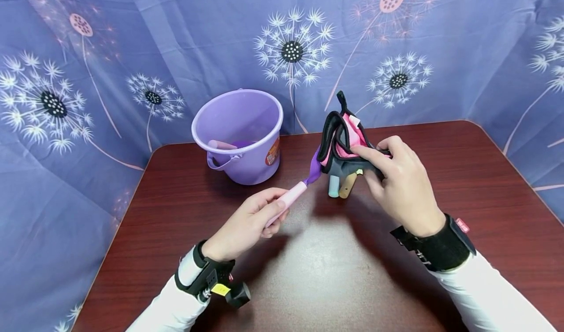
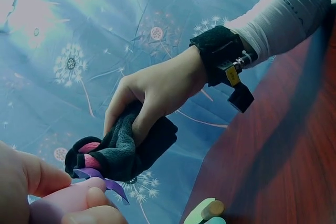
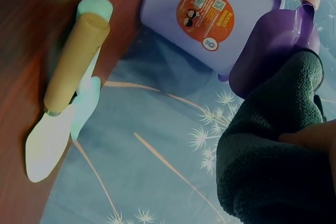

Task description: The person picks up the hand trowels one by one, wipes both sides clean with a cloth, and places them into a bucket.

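My left hand grips the pink handle of a small purple hand shovel, thumb lying along the handle. Its wide purple blade points up and away, as the right wrist view shows. In my right hand is a folded dark grey cloth with black edging and a pink underside, pinched between thumb and fingers. One end of the cloth lies against the shovel blade and covers part of it. Both are held above the table.
A purple bucket stands at the back left, with a pink-handled tool inside. Behind the cloth, a wooden-handled trowel with a pale yellow blade and a teal tool lie on the brown table. A blue dandelion-print curtain hangs behind.
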The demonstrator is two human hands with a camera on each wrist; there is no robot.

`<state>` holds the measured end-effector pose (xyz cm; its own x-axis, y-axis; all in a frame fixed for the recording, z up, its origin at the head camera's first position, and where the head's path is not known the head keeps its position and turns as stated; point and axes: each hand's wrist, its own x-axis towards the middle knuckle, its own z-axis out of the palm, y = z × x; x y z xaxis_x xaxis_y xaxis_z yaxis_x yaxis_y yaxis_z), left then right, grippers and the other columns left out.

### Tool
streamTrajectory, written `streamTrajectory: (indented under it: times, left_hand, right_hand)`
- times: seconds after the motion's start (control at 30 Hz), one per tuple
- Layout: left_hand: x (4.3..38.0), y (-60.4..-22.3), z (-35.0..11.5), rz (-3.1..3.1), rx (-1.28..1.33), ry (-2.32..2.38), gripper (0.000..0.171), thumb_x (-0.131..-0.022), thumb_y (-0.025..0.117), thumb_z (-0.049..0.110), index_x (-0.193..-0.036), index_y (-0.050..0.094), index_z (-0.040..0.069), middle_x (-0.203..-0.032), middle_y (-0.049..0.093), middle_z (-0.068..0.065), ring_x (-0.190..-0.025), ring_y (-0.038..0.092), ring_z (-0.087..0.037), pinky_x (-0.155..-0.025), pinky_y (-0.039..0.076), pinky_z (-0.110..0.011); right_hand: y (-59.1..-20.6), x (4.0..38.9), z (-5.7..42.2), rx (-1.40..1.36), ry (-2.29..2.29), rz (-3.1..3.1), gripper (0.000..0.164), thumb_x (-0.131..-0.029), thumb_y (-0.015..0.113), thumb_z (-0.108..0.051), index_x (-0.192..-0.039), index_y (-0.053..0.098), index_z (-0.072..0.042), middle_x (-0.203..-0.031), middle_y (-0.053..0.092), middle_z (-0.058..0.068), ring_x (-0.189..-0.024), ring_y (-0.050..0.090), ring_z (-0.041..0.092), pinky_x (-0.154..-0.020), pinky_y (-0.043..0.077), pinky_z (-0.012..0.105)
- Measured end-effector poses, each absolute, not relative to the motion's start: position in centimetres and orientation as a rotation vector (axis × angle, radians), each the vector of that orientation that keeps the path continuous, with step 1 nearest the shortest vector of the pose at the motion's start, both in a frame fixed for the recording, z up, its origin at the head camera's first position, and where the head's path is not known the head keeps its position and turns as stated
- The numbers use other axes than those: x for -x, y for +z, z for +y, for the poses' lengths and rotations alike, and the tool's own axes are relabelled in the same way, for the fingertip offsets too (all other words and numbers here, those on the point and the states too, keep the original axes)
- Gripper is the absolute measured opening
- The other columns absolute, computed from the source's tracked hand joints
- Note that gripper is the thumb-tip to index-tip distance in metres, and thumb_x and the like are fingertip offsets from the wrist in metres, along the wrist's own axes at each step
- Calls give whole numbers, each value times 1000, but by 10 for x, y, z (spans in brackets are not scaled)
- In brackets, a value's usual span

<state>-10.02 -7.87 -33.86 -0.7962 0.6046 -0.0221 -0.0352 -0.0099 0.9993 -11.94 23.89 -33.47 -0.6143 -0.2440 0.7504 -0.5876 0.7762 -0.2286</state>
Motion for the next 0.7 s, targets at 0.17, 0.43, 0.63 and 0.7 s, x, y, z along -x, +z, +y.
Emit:
streamTrajectory:
  times: [0.17, 0.43, 0.63, 0.7]
  left_hand:
    - [100, -337, -79, 1781, -574, 1874, 23, -114, 43, 13, -124, 55, -4, -86, 49, -9, -58, 36, -12, -51, 25, -23]
    - [100, -337, -79, 1767, -534, 1872, 30, -116, 40, 16, -131, 56, -4, -93, 54, -9, -58, 40, -11, -53, 27, -22]
    - [100, -338, -79, 1752, -553, 1898, 32, -116, 38, 16, -131, 56, -6, -92, 56, -8, -58, 40, -11, -53, 27, -23]
    - [100, -339, -79, 1749, -545, 1907, 32, -116, 38, 16, -131, 57, -6, -92, 57, -8, -59, 40, -11, -53, 27, -24]
  right_hand:
    - [-336, 118, 235, -589, 644, -2236, 51, -83, 66, 7, -129, 77, -12, -97, 54, 15, -77, 49, 28, -68, 37, 42]
    - [-339, 115, 231, -668, 565, -2230, 52, -83, 65, 4, -132, 75, -12, -100, 56, 20, -78, 52, 38, -69, 40, 51]
    - [-338, 113, 224, -750, 497, -2199, 47, -88, 56, -4, -130, 75, -10, -98, 57, 20, -78, 52, 38, -67, 40, 51]
    - [-337, 112, 221, -773, 475, -2174, 45, -89, 54, -9, -128, 76, -11, -98, 57, 19, -77, 52, 38, -65, 39, 50]
